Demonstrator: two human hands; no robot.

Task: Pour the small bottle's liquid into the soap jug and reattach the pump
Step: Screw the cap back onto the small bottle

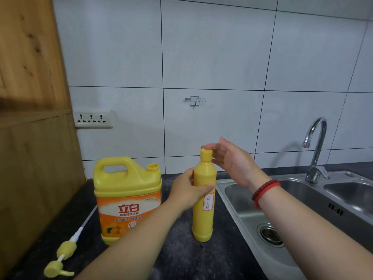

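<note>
Two hands on the job, and you are right at the cap; your left hand (189, 190) is wrapped around the middle of the small bottle (203, 203), holding it upright on the dark counter (181, 257) just beside the sink (262, 199); your right hand (232, 160) is spread open at the top, fingers loose, one fingertip resting on the bottle's cap (206, 154), not closed round anything; the cap looks on and I can't tell whether its flip lid is cracked yet, so call this the opening step, with the pour not begun; the soap jug (127, 199) stands to the left of the bottle, near but apart, its neck (152, 167) bare and open at the back right corner, ready to take liquid; the pump (60, 257) lies flat on the counter at the front left, its long tube (88, 217) running up toward the jug's base, well clear of your hands; next, I'd say, you need a proper pinch on that cap, thumb and fingers, while the left hand keeps the body from turning; after that, lift and tip the bottle's mouth over the jug's neck, which is narrow, so line it up close and pour slowly or it runs down the label; the pump goes back last, tube first into the neck, collar screwed down.
</note>
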